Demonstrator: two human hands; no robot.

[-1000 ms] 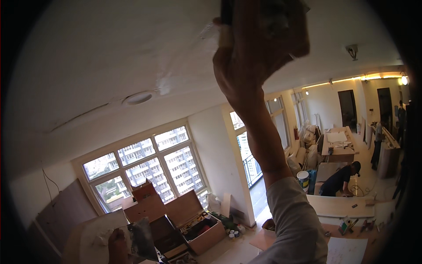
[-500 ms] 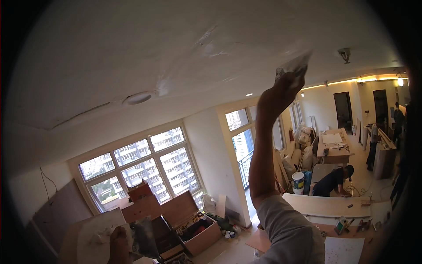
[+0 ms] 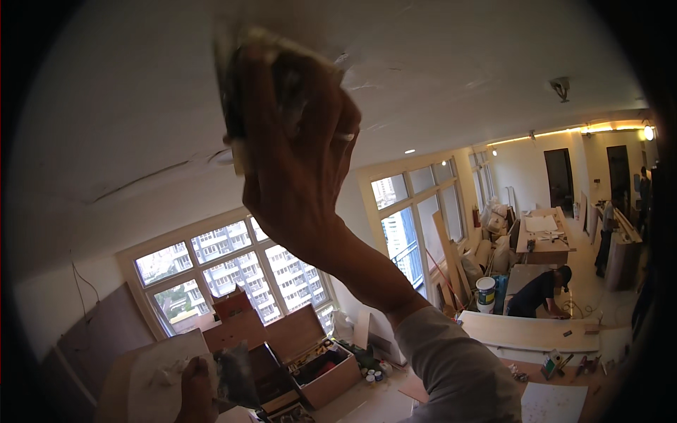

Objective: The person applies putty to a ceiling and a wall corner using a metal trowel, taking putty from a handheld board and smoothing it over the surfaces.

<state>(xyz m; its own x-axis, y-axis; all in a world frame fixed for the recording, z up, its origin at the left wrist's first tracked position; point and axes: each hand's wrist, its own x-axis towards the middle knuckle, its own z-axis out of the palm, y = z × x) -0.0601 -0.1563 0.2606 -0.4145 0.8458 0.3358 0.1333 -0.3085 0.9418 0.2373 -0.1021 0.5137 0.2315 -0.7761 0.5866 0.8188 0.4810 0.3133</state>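
Note:
Overhead, my right hand grips a putty knife, its blade up against the white ceiling. Motion smears the tool, and my fingers hide part of it. A ring shows on one finger. Low on the left, my left hand is closed at the edge of a pale board smeared with whitish putty, the thumb on top. Just right of that hand is a dark grey flat blade-like piece; whether I hold it too is unclear. Whitish patches and a crack mark the ceiling.
A sprinkler head hangs from the ceiling. Below stand an open toolbox and a window. To the right, a person bends by a long wooden board, near a white bucket, sacks and workbenches.
My right hand has swept the putty knife leftward across the ceiling and closer to me, now covering the round ceiling opening in part. My left hand has barely moved.

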